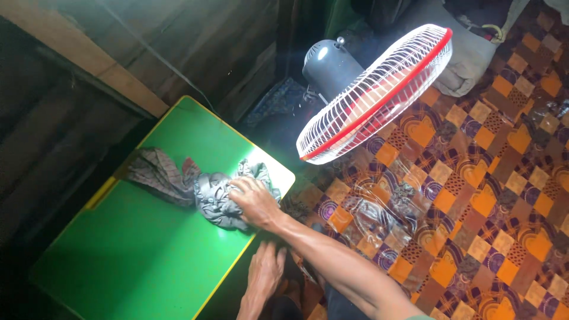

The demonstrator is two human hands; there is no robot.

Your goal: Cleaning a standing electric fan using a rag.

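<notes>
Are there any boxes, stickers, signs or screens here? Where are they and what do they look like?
None show in this view.
What is there: a green table with a yellow rim.
A crumpled grey cloth lies on it, under the right hand.
The left hand is at the table's near edge.
A fan with a white grille and red ring stands beside the table.

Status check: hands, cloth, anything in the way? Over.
Right hand pressing cloth on green table. Left hand at table edge. Fan nearby, clear.
</notes>
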